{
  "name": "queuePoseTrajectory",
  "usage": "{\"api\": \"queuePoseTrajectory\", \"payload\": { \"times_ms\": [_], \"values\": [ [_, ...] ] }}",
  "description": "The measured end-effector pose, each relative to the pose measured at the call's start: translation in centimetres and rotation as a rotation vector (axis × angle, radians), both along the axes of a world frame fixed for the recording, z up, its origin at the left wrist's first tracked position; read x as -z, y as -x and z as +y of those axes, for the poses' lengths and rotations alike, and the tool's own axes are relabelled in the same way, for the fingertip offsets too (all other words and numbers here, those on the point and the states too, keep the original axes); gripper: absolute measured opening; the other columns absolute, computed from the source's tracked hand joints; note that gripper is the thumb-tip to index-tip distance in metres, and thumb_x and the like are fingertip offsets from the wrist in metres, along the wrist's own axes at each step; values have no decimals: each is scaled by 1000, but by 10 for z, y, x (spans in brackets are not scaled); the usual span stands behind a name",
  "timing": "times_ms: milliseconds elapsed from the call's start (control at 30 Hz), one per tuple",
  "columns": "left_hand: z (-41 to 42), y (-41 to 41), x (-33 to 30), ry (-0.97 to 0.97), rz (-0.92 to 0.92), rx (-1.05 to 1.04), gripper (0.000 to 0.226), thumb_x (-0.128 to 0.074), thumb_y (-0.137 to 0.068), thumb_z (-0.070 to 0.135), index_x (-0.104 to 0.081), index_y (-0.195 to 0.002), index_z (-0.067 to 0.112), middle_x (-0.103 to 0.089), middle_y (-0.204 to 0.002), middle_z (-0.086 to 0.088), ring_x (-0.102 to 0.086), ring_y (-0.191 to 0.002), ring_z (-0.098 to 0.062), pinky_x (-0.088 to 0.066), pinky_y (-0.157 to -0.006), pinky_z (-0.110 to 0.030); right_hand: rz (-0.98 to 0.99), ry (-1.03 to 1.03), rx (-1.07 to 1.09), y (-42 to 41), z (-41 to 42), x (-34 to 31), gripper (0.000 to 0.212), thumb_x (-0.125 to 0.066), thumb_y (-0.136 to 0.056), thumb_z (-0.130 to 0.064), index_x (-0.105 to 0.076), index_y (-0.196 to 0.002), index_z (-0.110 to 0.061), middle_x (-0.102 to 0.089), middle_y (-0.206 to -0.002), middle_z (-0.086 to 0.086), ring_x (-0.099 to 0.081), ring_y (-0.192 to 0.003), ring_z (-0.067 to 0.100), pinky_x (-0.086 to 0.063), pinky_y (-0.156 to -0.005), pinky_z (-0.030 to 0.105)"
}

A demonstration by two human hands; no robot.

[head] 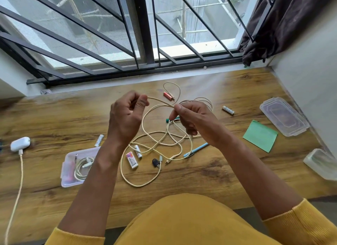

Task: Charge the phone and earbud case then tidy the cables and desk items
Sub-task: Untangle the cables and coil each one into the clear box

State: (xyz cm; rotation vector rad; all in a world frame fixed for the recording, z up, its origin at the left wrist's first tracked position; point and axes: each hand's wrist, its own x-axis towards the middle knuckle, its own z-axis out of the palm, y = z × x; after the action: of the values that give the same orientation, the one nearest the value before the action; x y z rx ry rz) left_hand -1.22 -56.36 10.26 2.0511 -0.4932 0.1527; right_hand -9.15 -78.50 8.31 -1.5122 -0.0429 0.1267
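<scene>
The cream cable (156, 140) lies tangled in the middle of the worktop (228, 91). The left hand (125, 115) and the right hand (193, 120) each pinch it, lifted. Batteries (228, 110), pens (196, 150) and a box (73, 167) lie around.

You've got a wood-grain surface (54, 117) w/ tangled cream cable (155, 148), white earbud case (20, 143) far left, open plastic box (67, 171), loose batteries (228, 110), eraser (131, 160), blue pen (196, 150), green sticky pad (260, 135), clear lid (284, 119).
</scene>
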Motion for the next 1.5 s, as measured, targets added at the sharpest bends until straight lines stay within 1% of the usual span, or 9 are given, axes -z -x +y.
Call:
{"api": "queuePoseTrajectory", "payload": {
  "times_ms": [200,333,433,633,767,1000,1067,1333,1500],
  "values": [
    [10,-14,3,37,5,-138,26,-58,-109,35,-73,-96,17,-69,-83,13,-55,-65,2,-41,-63,-26,15,-82,-92,4,-3,5,33,-49,-113,-23,-71,-113,1,-37,-65,1,-36,-56,15,-39,-57,34],
    [4,-13,8,5,3,-161,26,-57,-109,36,-72,-95,20,-66,-78,14,-55,-63,2,-41,-59,-25,-34,-279,-202,3,-1,1,23,-45,-111,-8,-60,-125,2,-61,-79,9,-66,-80,29,-55,-87,46],
    [-2,-7,16,-83,13,-146,25,-57,-110,35,-70,-91,25,-63,-71,12,-56,-60,1,-38,-55,-26,-74,-443,-202,-4,0,-3,23,-39,-110,-2,-52,-129,0,-69,-94,16,-72,-102,35,-41,-115,64],
    [-24,22,31,-204,55,46,22,-62,-106,37,-76,-93,26,-55,-56,6,-49,-51,-7,-34,-51,-27,-84,-661,-8,-23,3,-9,33,-40,-109,1,-44,-142,2,-74,-123,15,-66,-126,35,-48,-112,40],
    [-35,38,28,-279,65,291,13,-69,-101,32,-75,-112,29,-54,-57,9,-52,-54,-8,-39,-56,-28,-85,-607,186,-26,11,-3,40,-40,-108,4,-37,-148,6,-70,-131,19,-60,-135,37,-36,-124,51],
    [-28,34,9,-235,45,404,17,-68,-97,33,-81,-107,27,-65,-64,8,-57,-55,-10,-44,-53,-33,-115,5,331,-19,19,5,31,-43,-109,2,-52,-137,-7,-78,-97,12,-71,-100,37,-56,-76,29],
    [-21,25,2,-220,8,363,14,-70,-97,34,-82,-101,27,-67,-65,8,-58,-55,-11,-44,-51,-35,-124,109,279,-17,21,10,32,-43,-107,4,-54,-136,-3,-71,-85,12,-68,-84,28,-56,-73,36],
    [-1,-5,-18,-178,28,331,18,-78,-86,37,-79,-80,20,-68,-62,7,-56,-53,-5,-44,-55,-27,-134,213,7,-5,34,10,29,-44,-110,-37,-67,-99,-25,-50,-62,-10,-46,-56,8,-43,-53,28],
    [10,-19,-20,-43,109,366,16,-76,-88,33,-77,-76,22,-70,-67,-9,-64,-65,-42,-56,-59,-58,-129,210,-73,-7,37,4,27,-50,-108,-35,-65,-103,-13,-48,-68,-15,-46,-59,5,-48,-53,30]
  ]
}}
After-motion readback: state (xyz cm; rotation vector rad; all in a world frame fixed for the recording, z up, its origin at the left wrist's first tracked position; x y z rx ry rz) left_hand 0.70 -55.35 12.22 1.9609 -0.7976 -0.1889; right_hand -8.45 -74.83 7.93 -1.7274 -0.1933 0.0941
